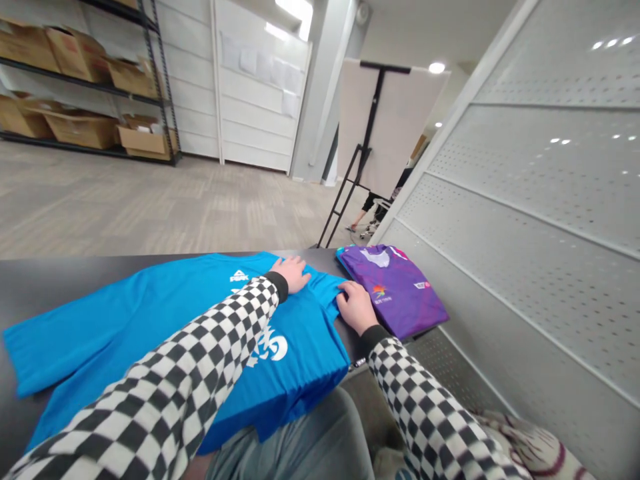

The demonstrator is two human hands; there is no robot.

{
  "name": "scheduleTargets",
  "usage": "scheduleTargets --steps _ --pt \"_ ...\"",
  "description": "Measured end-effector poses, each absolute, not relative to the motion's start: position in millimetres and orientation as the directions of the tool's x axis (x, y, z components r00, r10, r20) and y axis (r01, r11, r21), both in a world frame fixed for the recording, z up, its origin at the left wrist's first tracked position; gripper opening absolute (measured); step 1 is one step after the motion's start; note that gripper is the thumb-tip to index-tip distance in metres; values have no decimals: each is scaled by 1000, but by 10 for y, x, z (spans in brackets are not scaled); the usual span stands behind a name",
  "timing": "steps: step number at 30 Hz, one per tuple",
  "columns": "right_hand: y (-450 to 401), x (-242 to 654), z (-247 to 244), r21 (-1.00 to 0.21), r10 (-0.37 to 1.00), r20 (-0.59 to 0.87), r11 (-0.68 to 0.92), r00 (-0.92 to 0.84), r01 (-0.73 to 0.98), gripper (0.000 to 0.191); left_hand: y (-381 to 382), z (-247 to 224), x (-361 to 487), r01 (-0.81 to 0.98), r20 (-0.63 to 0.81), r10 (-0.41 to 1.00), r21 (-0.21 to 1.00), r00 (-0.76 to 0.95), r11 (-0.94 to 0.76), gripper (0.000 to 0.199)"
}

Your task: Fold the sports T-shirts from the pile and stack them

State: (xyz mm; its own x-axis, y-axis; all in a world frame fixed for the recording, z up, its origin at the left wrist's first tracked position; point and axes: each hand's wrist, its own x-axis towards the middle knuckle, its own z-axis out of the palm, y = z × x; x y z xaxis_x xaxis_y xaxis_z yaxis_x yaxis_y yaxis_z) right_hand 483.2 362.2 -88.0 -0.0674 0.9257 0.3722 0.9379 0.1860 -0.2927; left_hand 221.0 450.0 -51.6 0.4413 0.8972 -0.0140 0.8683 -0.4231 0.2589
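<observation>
Hands in checkered sleeves worked at a blue T-shirt that lay flat, printed side up, on a dark table, its long axis running from the lower left toward the upper right, with the collar end pointing toward the far right corner and one short sleeve spread out at the far left. The left hand rested palm down near the collar, fingers extended and lying flat on the fabric, gripping nothing. The right hand sat just beside it at the shirt's right edge, fingers curled loosely onto a bunched fold of the blue cloth; whether it pinched the fold or merely pressed on it could not be told. A folded purple shirt lay just to the right of that hand, near the blue shirt's edge and close to a perforated white wall panel that bounded the table on that side. The blue shirt's near hem hung over the table's front edge above the person's grey trousers. Bare tabletop showed to the left and behind the shirt, and open carpeted floor stretched beyond toward shelves of cardboard boxes.
</observation>
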Motion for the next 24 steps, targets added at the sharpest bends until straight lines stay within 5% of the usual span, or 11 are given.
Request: scheduleTargets --steps 10,14,18,24 --pt "3589 4877 -914 -329 891 448 243 -76 912 33 4491 -815 2325 851 106 913 333 394 -406 78" --pt "3490 4864 -864 -362 869 494 234 -27 902 25 4365 -653 2413 780 275 823 272 497 -563 65" --pt "3375 4848 -789 -377 866 498 267 -49 887 24 4217 -710 2486 650 143 703 289 696 -703 62" --pt "3035 4872 -737 -305 922 325 314 -212 899 25 4192 -912 2483 659 88 716 326 692 -677 70"
